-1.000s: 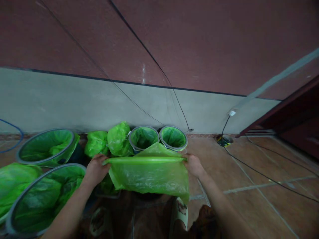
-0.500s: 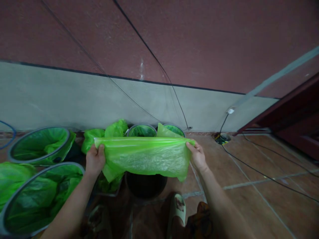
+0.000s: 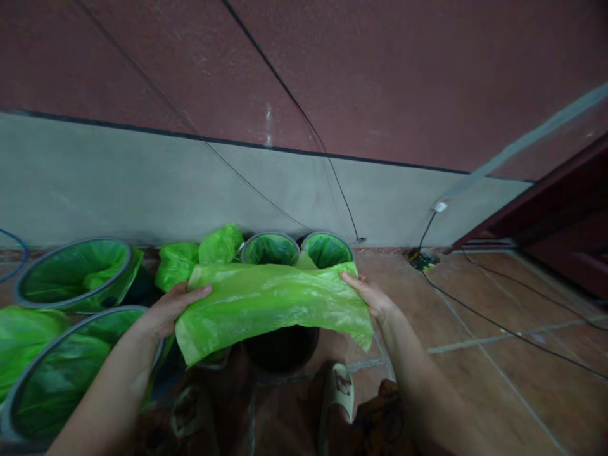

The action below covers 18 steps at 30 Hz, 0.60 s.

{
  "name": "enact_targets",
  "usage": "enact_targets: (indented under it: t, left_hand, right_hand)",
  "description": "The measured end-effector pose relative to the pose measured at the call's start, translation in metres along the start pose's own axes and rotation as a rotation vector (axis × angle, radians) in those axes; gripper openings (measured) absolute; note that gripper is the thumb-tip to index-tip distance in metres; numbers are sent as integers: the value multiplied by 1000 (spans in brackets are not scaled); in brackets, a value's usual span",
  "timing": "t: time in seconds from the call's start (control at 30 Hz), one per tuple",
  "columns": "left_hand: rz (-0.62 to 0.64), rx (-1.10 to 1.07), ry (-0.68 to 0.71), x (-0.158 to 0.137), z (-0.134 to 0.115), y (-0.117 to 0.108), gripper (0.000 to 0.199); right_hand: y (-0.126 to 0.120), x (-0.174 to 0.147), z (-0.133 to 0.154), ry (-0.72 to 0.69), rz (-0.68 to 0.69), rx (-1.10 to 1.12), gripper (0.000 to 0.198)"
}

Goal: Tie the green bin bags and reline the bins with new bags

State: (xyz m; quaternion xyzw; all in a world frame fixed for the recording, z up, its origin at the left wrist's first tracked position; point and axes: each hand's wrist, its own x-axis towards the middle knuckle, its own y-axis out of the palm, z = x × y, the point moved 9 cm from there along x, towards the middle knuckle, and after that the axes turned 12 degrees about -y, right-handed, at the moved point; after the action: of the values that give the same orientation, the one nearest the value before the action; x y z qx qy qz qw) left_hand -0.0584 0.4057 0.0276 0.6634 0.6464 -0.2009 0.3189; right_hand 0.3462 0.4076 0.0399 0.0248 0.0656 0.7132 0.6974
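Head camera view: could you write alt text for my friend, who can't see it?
A person's left hand and right hand hold a green plastic bag spread between them, over a dark round container on a tiled floor. Beyond, two green-lined bins stand by the wall; larger green-lined bins are at left.

Green plastic bag (image 3: 270, 297): thin film, bright lime, paler along the upper edge; surface creased, with whitish sheen. You have it spread wide between your left hand (image 3: 166, 313) and your right hand (image 3: 373, 294), gripped near both ends, your thumbs on the near face. Top edge roughly level; bottom edge bows upward mid-span, lower corners drooping at either side. Held in the air above the floor, overlapping the far part of a dark bin (image 3: 282, 354) in view. Whether its mouth is parted: cannot tell.
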Motion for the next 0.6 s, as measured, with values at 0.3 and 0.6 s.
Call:
enact_targets:
  t: [0.3, 0.6]
  left_hand:
    - [85, 126, -4, -3, -4, -15, 46]
    - [7, 80, 21, 8, -1, -10, 50]
  right_hand:
    - [-13, 4, 5, -80, 12, -27, 33]
    - [-19, 7, 46, -433, -287, 41, 32]
